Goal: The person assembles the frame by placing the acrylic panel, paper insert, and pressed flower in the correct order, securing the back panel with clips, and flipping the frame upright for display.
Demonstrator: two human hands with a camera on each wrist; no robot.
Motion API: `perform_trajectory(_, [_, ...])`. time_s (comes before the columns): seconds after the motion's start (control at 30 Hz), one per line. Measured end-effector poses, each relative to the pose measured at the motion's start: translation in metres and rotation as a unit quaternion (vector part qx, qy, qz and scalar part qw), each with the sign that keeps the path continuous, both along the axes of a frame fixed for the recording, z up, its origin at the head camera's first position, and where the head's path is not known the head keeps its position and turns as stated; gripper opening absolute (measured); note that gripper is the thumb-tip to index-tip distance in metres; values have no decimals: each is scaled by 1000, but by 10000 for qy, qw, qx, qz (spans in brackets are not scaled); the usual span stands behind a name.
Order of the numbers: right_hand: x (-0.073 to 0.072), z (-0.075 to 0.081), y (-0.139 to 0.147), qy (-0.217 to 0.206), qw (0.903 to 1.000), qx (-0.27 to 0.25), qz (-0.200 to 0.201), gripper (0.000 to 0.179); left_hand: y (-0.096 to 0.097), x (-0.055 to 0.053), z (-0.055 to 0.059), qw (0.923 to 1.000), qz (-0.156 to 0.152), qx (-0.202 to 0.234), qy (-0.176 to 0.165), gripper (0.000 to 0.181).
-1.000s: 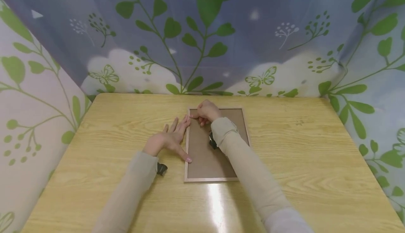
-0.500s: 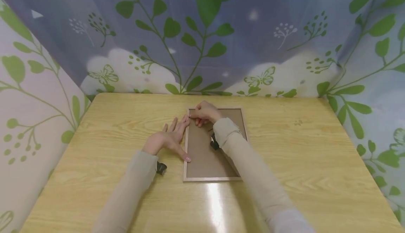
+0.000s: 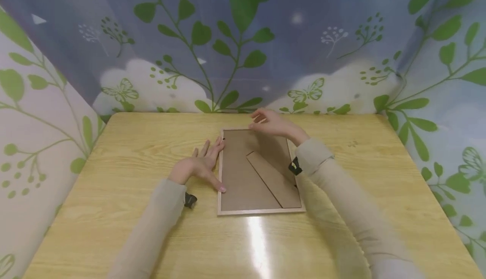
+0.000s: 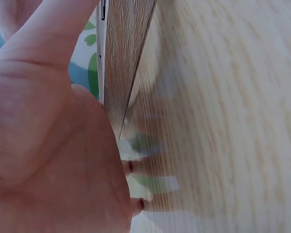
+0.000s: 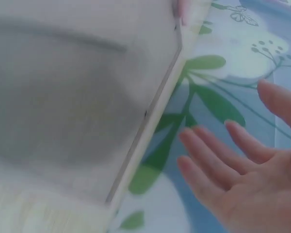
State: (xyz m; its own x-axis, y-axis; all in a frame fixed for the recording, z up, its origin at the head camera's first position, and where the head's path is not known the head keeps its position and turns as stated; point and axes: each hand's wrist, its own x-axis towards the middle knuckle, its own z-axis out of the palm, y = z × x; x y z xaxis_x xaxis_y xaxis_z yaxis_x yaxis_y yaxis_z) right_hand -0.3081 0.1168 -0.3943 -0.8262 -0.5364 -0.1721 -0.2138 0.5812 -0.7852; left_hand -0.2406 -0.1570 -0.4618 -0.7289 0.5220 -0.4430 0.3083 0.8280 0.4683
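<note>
A picture frame point(image 3: 235, 178) with a light wooden rim lies back side up, its brown backing board and slanted stand leg point(image 3: 269, 178) showing. My left hand point(image 3: 197, 169) spreads along the frame's left edge, fingers near the upper corner and thumb on the lower part of that rim. In the left wrist view the palm point(image 4: 53, 141) is beside the frame's wooden side point(image 4: 126, 48). Over the frame's top edge hovers my right hand point(image 3: 275, 124), fingers loosely bent around nothing. The right wrist view has this hand point(image 5: 242, 170) apart from the rim point(image 5: 145, 126).
The wood-grain table point(image 3: 364, 178) extends around the frame. Fabric printed with leaves and butterflies point(image 3: 171, 51) stands behind the table and on both sides. A black wrist camera point(image 3: 294, 166) sits on the right wrist, another point(image 3: 190, 200) on the left.
My right hand has left the frame's upper left corner and moved right, above the top edge. The stand leg, covered by the arm before, now shows. My left hand stays at the left edge.
</note>
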Motion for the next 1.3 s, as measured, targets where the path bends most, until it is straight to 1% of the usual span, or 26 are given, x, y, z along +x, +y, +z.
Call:
perform_trajectory(0.03, [3, 1, 8, 116, 9999, 71, 23, 59, -1, 1, 1, 10000, -1, 48, -2, 152])
perform_trajectory(0.1, [10, 3, 23, 265, 9993, 263, 69, 69, -1, 1, 3, 10000, -26, 3, 36, 151])
perform_trajectory(0.2, [24, -2, 44, 430, 9977, 502, 179, 86, 0, 2, 3, 10000, -57, -9, 75, 152])
perform_trajectory(0.27, [35, -8, 56, 390, 9973, 592, 186, 98, 1, 1, 3, 9999, -71, -36, 77, 152])
perform_trajectory(0.33, [47, -18, 66, 266, 9974, 612, 253, 110, 1, 1, 4, 9999, -76, -41, 70, 153])
perform_trajectory(0.43, [62, -34, 75, -107, 9968, 722, 323, 125, 2, 1, 4, 10000, -56, -45, 59, 152])
perform_trajectory(0.5, [70, -42, 79, -272, 9953, 816, 442, 131, 2, 1, 4, 9999, -49, -33, 81, 152])
perform_trajectory(0.63, [80, -50, 82, -461, 9921, 992, 614, 134, 1, 0, 3, 9999, -57, 13, 116, 152])
perform_trajectory(0.73, [83, -53, 83, -471, 9916, 955, 737, 135, 1, 1, 3, 9999, -59, 11, 98, 152])
perform_trajectory(0.87, [84, -57, 84, -420, 9916, 945, 778, 137, 1, 2, 3, 10000, -46, 13, 81, 151])
perform_trajectory(1.03, [84, -59, 85, -341, 9928, 920, 690, 137, 0, 4, 5, 9998, -77, 122, 150, 150])
perform_trajectory(1.17, [87, -59, 84, -508, 9942, 811, 488, 135, -2, 5, 4, 9994, -95, 219, 266, 151])
perform_trajectory(1.3, [94, -57, 80, -700, 9938, 845, 171, 131, -3, 10, 3, 9990, -75, 340, 274, 151])
